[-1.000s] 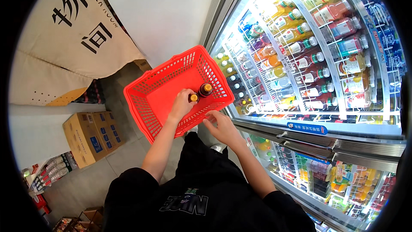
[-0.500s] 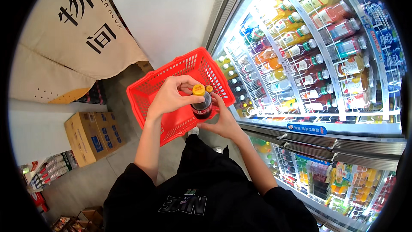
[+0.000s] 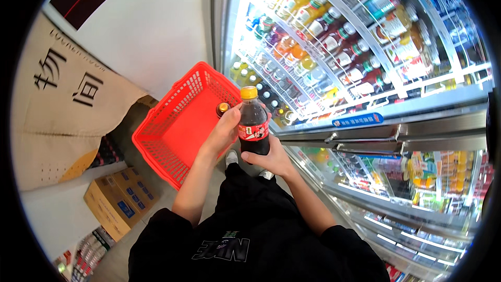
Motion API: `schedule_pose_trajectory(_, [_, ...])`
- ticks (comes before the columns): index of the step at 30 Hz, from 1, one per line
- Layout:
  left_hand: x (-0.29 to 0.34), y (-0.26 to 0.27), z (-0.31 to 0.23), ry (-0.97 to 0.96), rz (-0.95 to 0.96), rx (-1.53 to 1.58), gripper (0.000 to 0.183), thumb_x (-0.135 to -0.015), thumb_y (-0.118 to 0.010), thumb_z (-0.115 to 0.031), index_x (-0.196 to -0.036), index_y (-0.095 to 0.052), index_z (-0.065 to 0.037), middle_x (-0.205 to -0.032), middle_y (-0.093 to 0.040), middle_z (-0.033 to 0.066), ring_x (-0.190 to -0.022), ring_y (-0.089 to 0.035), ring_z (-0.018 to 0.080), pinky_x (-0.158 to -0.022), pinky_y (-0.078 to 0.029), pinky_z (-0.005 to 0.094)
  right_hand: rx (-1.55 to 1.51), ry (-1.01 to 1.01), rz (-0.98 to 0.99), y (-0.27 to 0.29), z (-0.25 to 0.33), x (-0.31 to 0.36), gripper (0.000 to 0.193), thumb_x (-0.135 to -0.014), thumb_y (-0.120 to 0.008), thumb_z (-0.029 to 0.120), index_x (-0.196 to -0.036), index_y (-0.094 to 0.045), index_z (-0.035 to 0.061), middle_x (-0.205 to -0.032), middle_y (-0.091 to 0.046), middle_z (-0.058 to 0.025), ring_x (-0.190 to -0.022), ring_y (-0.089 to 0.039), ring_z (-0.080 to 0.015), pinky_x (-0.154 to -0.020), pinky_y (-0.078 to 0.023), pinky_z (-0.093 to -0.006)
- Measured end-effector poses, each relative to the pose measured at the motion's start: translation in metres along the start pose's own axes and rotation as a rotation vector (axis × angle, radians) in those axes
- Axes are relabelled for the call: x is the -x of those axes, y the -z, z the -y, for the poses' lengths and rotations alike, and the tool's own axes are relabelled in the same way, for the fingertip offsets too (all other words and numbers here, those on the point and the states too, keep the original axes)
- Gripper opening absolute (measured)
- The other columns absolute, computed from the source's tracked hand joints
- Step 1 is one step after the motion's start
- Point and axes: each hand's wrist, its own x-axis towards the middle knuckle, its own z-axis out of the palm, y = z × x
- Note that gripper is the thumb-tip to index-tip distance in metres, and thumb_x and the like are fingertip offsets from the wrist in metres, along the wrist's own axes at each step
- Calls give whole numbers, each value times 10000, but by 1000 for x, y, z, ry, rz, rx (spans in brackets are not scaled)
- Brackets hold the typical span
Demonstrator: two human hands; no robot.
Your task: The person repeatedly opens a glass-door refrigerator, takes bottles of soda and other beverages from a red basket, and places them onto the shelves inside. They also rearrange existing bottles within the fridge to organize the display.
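Far left: a tan banner [image 3: 68, 104] with dark characters, hanging against the white wall [image 3: 151, 26]. Below it, a brown carton [image 3: 116, 206] on the floor, with packed goods [image 3: 86, 253] just beside its lower edge. Further right, a red basket [image 3: 177, 125] of open mesh, tilted, resting on the floor in front of the cooler. Inside its far corner, a second bottle [image 3: 223, 108], only the gold cap and a bit of dark neck visible, just beside the left hand. Left hand [image 3: 224, 130] wrapped around the left side of the bottle [image 3: 253, 125], fingers closed on its red label band. Bottle upright, dark drink, yellow cap, held above the basket's right rim and in front of the cooler's frame. Right hand [image 3: 269, 159] cupped under and behind the bottle's base, closed on it from below; both hands together on the one bottle. Below the hands, black clothing [image 3: 250, 240] and a pale shoe [image 3: 231, 157] on the floor. To the right, the cooler [image 3: 365, 73], glass-fronted and brightly lit, with wire shelves of many-coloured drinks slanting away; a metal rail [image 3: 386, 136] across the middle, more lit shelves beneath.
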Motion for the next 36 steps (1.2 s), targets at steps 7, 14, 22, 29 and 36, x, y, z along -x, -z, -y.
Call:
schedule_pose_trajectory(7, [-19,-27,46,187,92,300,818,-931,-360,-720,-1199,-518,37,-1064,-656,227,-1044,-651,405,-948,-512,492,-8,-34,-242,11,-12,33,520,-745,-825,294,-1127,-639,-6,-946,-675,-78,-858,-646,-153,-782,-522,-315])
schedule_pose_trajectory(14, [-26,-70,74,377,23,564,677,-943,-437,-633,-1077,-565,18,-891,-638,158,-803,-665,296,-779,-563,467,346,-229,-293,45,-10,89,748,-746,-832,416,-1285,-549,-20,-944,-699,-111,-853,-675,-181,-779,-527,-306])
schedule_pose_trajectory(22, [-23,-128,75,504,94,558,679,-935,-398,-656,-1014,-581,-6,-834,-615,134,-716,-622,264,-647,-528,411,315,83,-1327,150,-16,192,756,-720,-859,460,-1164,-553,-71,-950,-667,-154,-878,-657,-211,-761,-527,-310])
schedule_pose_trajectory(29, [5,-173,86,548,135,468,683,-930,-403,-660,-995,-584,-4,-805,-602,125,-700,-607,263,-635,-510,402,431,602,-1431,191,-18,147,543,-702,-891,385,-888,-568,-9,-763,-613,-55,-706,-574,-140,-672,-480,-292])
schedule_pose_trajectory(36, [56,-184,75,543,144,415,675,-942,-387,-639,-1004,-586,4,-835,-609,135,-728,-605,278,-665,-516,422,77,531,-1445,201,-15,136,607,-651,-902,431,-613,-426,57,-546,-491,-54,-529,-421,-137,-497,-393,-333])
